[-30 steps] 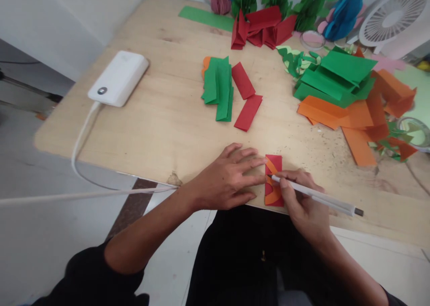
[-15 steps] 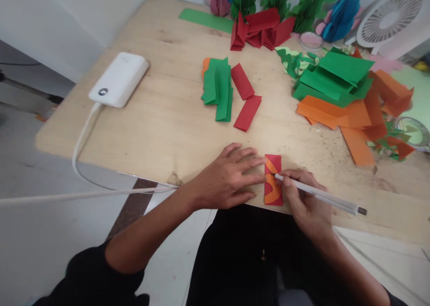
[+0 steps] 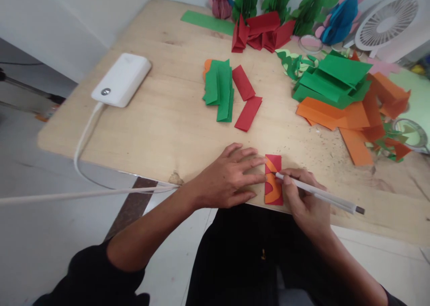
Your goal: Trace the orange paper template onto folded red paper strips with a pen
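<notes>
Near the front edge of the table lies a red paper strip (image 3: 276, 162) with an orange paper cutout (image 3: 274, 190) on top of it. My left hand (image 3: 231, 176) rests palm down with fingers spread, two fingertips touching the left side of the papers. A white pen (image 3: 319, 192) is gripped in my right hand (image 3: 307, 203), its tip at the orange cutout's edge. Farther back sit folded green paper pieces (image 3: 220, 91), with a bit of orange paper showing behind them. Two red folded strips (image 3: 248, 113) lie to the right of the green ones.
A white power bank (image 3: 122, 79) with a cable stands at the left. Green folded sheets (image 3: 336, 79) and orange strips (image 3: 356, 144) pile up at the right among scraps. Along the back are red folded papers (image 3: 264, 23), paper honeycomb figures (image 3: 245, 1) and a white fan (image 3: 386, 23).
The view has shifted slightly. Both hands stay almost in place, with the pen tip still at the orange cutout.
</notes>
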`<state>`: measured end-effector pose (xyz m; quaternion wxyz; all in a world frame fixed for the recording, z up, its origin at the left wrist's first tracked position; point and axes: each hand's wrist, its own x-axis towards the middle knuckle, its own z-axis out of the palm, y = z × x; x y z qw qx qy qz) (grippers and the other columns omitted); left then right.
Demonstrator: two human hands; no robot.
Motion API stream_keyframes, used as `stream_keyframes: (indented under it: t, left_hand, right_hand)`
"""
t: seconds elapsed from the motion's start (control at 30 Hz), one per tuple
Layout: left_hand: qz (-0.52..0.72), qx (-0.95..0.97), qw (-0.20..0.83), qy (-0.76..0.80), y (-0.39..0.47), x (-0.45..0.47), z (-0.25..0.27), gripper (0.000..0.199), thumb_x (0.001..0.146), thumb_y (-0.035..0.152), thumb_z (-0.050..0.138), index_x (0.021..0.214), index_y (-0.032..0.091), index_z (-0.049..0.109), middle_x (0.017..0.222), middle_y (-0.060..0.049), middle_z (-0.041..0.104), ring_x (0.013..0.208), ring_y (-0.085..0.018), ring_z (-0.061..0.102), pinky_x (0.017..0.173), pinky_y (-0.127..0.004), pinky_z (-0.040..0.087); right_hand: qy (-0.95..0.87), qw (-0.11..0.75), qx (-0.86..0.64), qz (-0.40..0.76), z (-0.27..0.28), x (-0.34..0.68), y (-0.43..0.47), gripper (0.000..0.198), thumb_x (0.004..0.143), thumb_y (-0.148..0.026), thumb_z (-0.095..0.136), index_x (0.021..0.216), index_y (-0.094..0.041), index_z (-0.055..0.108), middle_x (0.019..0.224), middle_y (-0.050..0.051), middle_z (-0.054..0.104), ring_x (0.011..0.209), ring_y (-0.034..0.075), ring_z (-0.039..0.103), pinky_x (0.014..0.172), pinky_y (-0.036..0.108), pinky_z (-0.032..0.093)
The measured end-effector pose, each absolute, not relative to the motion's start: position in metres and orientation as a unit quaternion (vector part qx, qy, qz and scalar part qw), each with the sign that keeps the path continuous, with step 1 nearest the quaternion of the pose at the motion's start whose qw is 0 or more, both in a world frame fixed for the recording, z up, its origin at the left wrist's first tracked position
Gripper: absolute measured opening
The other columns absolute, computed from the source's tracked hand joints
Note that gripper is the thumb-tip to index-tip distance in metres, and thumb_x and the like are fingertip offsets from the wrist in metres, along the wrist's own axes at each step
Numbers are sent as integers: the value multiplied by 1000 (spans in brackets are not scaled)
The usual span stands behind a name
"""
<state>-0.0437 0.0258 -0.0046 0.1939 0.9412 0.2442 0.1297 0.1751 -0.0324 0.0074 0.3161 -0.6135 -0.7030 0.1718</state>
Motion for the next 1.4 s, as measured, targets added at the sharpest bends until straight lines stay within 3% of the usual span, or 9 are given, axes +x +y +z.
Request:
stream_keyframes:
  t: [0.67,0.97,1.17,1.27,1.4]
  left_hand:
    - [130,938,194,255,23,-44,-2,35,91,40,56,124,28,61,146,-8,46,137,-32,35,113,-53,21]
    - [149,933,203,257,22,-44,-3,35,87,38,60,121,28,62,144,-8,49,136,-32,36,113,-54,22]
    - [253,874,236,341,14,-36,-5,22,90,31,54,107,20,63,113,-9,64,118,-25,52,107,-43,36]
    - [261,848,228,402,7,-21,-5,16,87,30,59,98,19,63,101,-7,65,104,-24,55,101,-41,40]
    - [223,837,214,451,1,1,-2,20,82,34,70,93,19,64,97,-6,64,99,-25,54,96,-42,41]
  right_hand:
    - [-700,326,-610,180,2,164,-20,22,93,-38,50,91,-24,67,88,4,73,82,20,66,78,38,50]
    - [-665,372,-622,184,9,180,-44,21,94,-34,51,110,-27,64,90,1,74,90,18,68,80,32,53]
    - [-671,357,-638,125,1,201,-59,21,94,-31,50,111,-27,63,98,2,74,96,19,69,82,31,55]
    - [-680,348,-634,119,-4,205,-61,20,93,-32,51,108,-26,63,100,3,74,98,20,69,84,33,55]
    - [-693,352,-620,105,-6,205,-60,20,93,-31,49,107,-25,63,100,4,74,95,21,70,84,36,54]
